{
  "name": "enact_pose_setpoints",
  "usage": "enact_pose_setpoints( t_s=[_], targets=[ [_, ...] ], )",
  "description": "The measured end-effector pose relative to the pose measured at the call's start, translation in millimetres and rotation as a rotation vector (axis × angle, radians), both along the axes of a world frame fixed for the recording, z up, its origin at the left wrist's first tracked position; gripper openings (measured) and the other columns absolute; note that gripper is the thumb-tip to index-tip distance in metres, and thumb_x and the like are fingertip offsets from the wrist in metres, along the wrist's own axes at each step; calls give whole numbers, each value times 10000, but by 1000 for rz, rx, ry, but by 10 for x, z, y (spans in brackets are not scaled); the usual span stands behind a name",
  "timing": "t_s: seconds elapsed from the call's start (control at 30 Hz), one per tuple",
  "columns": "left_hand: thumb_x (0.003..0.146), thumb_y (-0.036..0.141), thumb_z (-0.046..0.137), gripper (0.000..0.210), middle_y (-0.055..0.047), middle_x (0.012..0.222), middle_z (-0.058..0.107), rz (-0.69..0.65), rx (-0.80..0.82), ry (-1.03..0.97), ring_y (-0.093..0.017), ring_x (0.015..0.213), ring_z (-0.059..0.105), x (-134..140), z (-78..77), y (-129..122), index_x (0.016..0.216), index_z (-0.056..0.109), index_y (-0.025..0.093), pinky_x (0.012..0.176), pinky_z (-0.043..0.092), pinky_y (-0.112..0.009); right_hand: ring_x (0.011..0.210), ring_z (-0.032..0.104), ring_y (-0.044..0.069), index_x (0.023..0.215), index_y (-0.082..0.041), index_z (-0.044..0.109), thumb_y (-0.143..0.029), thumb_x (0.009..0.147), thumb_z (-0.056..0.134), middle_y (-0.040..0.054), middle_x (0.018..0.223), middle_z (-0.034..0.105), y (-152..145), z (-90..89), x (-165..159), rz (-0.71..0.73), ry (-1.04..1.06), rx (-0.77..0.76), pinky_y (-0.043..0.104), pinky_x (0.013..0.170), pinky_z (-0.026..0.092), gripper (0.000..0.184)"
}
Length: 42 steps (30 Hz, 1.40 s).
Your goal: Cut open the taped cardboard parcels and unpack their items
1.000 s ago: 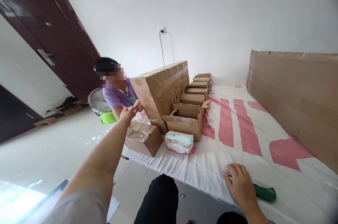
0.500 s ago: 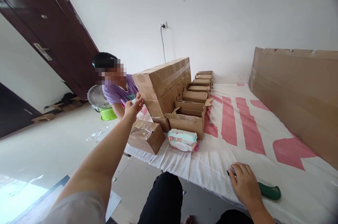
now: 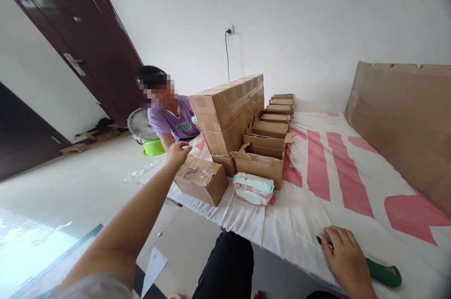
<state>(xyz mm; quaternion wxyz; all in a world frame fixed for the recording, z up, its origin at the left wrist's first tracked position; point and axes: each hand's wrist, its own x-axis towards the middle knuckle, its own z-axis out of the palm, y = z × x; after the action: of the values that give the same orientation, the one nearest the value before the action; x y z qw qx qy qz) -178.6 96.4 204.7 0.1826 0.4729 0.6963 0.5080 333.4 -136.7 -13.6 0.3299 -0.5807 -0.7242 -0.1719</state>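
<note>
My left hand (image 3: 179,154) reaches out over the near cardboard box (image 3: 200,177), in front of a person in a purple shirt (image 3: 179,118). Its fingers are stretched out, with nothing visible in them. A small pale item (image 3: 195,121) shows near that person's chest, partly hidden by the box stack; its kind is unclear. On the table's right, my right hand (image 3: 347,256) is curled over a tool with a green handle (image 3: 385,273). A dark tip shows by the thumb, and the palm hides the middle part.
Taped cardboard boxes (image 3: 229,106) form a tall stack on the cloth-covered table (image 3: 296,224). Beside them runs a row of opened boxes (image 3: 259,163). A pack of wipes (image 3: 253,188) lies at the front. A large cardboard sheet (image 3: 401,125) stands at right.
My left hand has come away from the other person's hand and the stack's corner; the small pale item is now by that person. The view has shifted left; my right hand stays on the tool.
</note>
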Motion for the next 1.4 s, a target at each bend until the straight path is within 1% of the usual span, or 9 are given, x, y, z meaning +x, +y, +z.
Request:
enact_pose_setpoints(
  t_s=[0.13,0.3,0.43,0.67,0.87,0.97,1.13,1.27,1.4],
  targets=[
    [438,326,854,446,-141,1007,635,15,-175,-1,-425,1165,512,-369,-127,-169,765,578,197,748,499,-407,860,564,264,927,-173,596,-398,938,478,100,885,639,6,-11,7,1,-5,3,426,804,451,255],
    [417,421,869,540,-101,992,696,-162,-352,-123,-322,952,651,-617,-374,-400,865,646,217,673,552,-371,849,579,259,926,-186,600,-428,932,486,92,881,644,25,-32,38,40,-4,27,420,808,451,267],
    [451,504,849,631,-100,1055,698,-260,-389,-169,-287,906,668,-669,-495,-536,981,654,223,695,573,-354,861,584,250,924,-200,605,-423,933,487,85,889,651,26,-19,27,43,14,4,405,815,457,252],
    [470,567,806,639,-53,1223,676,-256,-344,67,-402,1255,505,-524,-550,-869,1034,680,297,1016,447,-460,893,580,241,951,-194,611,-396,944,468,88,925,650,-63,177,-53,16,42,-52,391,805,466,248],
    [569,601,751,760,-40,1283,651,-434,-406,107,-383,1279,499,-30,-589,-1357,1255,578,324,1113,343,-467,910,605,260,990,-229,671,-428,904,488,81,991,680,-295,229,164,-96,-50,-84,386,751,461,284],
    [694,596,666,814,-29,1320,622,-622,-441,114,-354,1304,484,426,-620,-1587,1420,388,355,1121,330,-475,880,619,266,1038,-249,679,-448,900,466,76,998,694,-407,102,327,-146,-90,-120,387,707,460,322],
    [796,566,570,791,-12,1539,357,-735,-305,136,-312,1418,320,1329,-755,-1812,1486,238,371,1180,236,-447,861,625,254,1093,-250,666,-384,931,426,68,943,696,-464,-5,399,-141,-112,-181,387,727,464,319],
    [804,550,585,767,-33,1557,302,-843,-247,52,-324,1446,244,1814,-857,-1862,1477,258,380,1197,170,-489,842,620,238,1146,-225,639,-338,938,411,74,942,677,-495,63,449,-120,-95,-249,375,737,491,328],
    [783,532,631,753,-10,1570,261,-1053,-154,-138,-301,1478,125,1949,-982,-1821,1451,310,397,1216,98,-471,883,639,240,1238,-204,569,-323,947,362,85,972,680,-626,300,630,-216,-15,-233,376,760,522,376]
  ],
)
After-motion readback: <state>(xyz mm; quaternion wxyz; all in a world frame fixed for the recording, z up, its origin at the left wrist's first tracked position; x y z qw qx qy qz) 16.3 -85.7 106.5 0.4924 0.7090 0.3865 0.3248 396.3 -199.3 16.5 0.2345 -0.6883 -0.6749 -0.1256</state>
